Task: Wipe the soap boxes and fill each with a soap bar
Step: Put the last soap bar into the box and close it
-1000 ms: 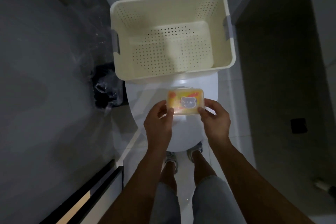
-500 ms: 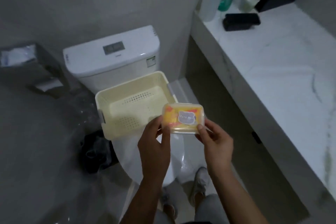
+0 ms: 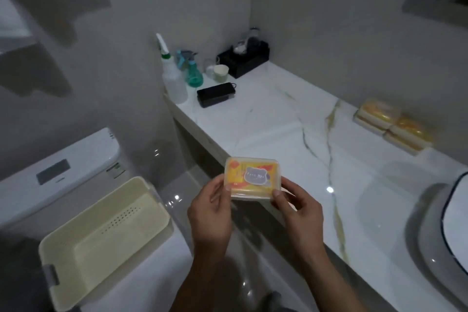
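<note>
- The marble counter runs along your right, its near edge just beyond the held box.
- The cream perforated basket sits on the toilet to your lower left, with nothing visible inside.
- Stacked soap boxes with orange contents wait at the counter's far side, forward and right of your right hand.
- The clear-lidded soap box hangs over the counter edge, long axis running left to right.
- Your left hand pinches its left end; your right hand pinches the right.
</note>
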A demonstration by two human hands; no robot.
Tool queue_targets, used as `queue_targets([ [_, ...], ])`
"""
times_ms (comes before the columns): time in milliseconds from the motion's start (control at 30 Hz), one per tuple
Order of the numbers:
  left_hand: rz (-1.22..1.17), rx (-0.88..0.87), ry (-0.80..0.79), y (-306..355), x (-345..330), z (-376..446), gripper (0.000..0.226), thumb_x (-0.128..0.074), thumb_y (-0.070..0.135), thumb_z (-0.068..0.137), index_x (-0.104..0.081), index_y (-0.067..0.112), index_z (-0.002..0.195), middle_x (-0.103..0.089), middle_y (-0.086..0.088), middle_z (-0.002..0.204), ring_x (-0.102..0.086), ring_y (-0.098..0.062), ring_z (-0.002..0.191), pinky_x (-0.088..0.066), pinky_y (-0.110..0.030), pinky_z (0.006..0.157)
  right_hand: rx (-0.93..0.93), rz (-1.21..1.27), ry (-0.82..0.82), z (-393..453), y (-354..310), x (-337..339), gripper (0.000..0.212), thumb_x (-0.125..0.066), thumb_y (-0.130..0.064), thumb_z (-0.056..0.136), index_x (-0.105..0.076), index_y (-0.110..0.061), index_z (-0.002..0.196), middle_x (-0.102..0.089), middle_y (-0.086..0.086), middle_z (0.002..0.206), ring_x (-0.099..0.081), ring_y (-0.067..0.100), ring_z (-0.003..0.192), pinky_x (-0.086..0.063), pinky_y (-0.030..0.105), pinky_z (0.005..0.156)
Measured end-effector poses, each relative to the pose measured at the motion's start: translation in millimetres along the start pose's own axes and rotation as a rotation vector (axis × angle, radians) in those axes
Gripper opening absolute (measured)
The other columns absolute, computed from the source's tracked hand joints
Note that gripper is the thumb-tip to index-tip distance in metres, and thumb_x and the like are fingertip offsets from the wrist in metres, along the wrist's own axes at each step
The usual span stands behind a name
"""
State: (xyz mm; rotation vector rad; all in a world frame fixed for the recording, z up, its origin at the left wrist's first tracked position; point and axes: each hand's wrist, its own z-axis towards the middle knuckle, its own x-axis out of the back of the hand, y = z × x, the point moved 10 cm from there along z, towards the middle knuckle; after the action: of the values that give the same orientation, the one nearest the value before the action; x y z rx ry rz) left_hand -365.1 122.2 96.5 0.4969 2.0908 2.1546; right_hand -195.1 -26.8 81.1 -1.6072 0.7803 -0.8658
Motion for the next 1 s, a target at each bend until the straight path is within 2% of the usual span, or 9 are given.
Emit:
queue_targets([
  [67,-0.035,0.012,-0.041,8.8,-40.7,0.0,0.021,-0.064,0.016,0.094,-0.069,0.022,0.113,-0.072,0.017,0.102,-0.067,0.005,0.095,-0.053,-0.01,0.079,0.004,-0.014,0.049,19.3,-0.3,33.8,0.029,-0.074,-0.027,0.09,-0.073,-0.029,0.118,-0.074,-0.014,0.113,-0.07,0.007,0.103,-0.057,0.046,0.096],
  [167,-0.061,0.022,-0.118,19.7,-100.4,-2.0,0.023,-0.067,0.016,0.091,-0.07,0.016,0.114,-0.073,0.008,0.105,-0.068,0.003,0.095,-0.051,-0.008,0.076,0.002,-0.008,0.121,41.7,0.8,83.6,0.027,-0.071,-0.032,0.091,-0.073,-0.035,0.118,-0.073,-0.018,0.114,-0.069,0.005,0.104,-0.057,0.045,0.097],
  [333,-0.028,0.003,-0.237,35.5,-183.0,-2.1,0.019,-0.069,0.018,0.09,-0.072,0.019,0.109,-0.073,0.012,0.103,-0.067,0.002,0.097,-0.051,-0.007,0.075,-0.041,0.032,0.261,69.8,13.1,153.1,0.028,-0.072,-0.032,0.091,-0.072,-0.035,0.119,-0.073,-0.015,0.117,-0.069,0.009,0.106,-0.057,0.048,0.097],
  [500,0.018,-0.027,-0.355,42.2,-250.4,2.4,0.021,-0.07,0.017,0.089,-0.069,0.016,0.11,-0.072,0.009,0.104,-0.065,0.007,0.097,-0.048,-0.003,0.077,-0.044,0.089,0.402,86.4,26.5,201.9,0.026,-0.075,-0.022,0.089,-0.073,-0.035,0.111,-0.076,-0.013,0.109,-0.071,0.013,0.104,-0.057,0.049,0.094],
  [667,0.068,-0.107,-0.481,51.2,-319.4,13.1,0.019,-0.068,0.017,0.092,-0.072,0.011,0.109,-0.074,0.004,0.101,-0.068,0.001,0.095,-0.054,-0.014,0.084,-0.073,0.138,0.545,111.4,39.7,238.9,0.024,-0.072,-0.015,0.091,-0.074,-0.029,0.11,-0.077,-0.005,0.107,-0.072,0.017,0.103,-0.055,0.051,0.096],
  [833,0.112,-0.178,-0.585,57.3,-391.0,40.8,0.021,-0.068,0.017,0.091,-0.075,0.01,0.11,-0.073,0.01,0.099,-0.063,0.016,0.087,-0.043,0.001,0.074,-0.123,0.159,0.665,152.8,45.4,263.4,0.024,-0.07,-0.013,0.092,-0.074,-0.022,0.113,-0.078,-0.002,0.106,-0.073,0.017,0.103,-0.054,0.051,0.099],
  [933,0.165,-0.226,-0.649,62.9,-433.6,57.2,0.022,-0.067,0.024,0.092,-0.075,0.016,0.111,-0.074,0.011,0.102,-0.066,0.005,0.089,-0.041,0.003,0.072,-0.148,0.155,0.732,181.1,47.3,278.6,0.022,-0.071,-0.012,0.092,-0.075,-0.023,0.111,-0.078,-0.003,0.105,-0.072,0.014,0.102,-0.054,0.049,0.1],
  [1000,0.19,-0.272,-0.684,66.7,-459.5,65.7,0.023,-0.066,0.025,0.092,-0.075,0.018,0.112,-0.074,0.013,0.102,-0.066,0.003,0.089,-0.04,0.003,0.073,-0.156,0.155,0.766,198.8,48.7,289.1,0.023,-0.072,-0.012,0.091,-0.075,-0.017,0.114,-0.077,-0.001,0.107,-0.072,0.016,0.104,-0.054,0.048,0.101],
])
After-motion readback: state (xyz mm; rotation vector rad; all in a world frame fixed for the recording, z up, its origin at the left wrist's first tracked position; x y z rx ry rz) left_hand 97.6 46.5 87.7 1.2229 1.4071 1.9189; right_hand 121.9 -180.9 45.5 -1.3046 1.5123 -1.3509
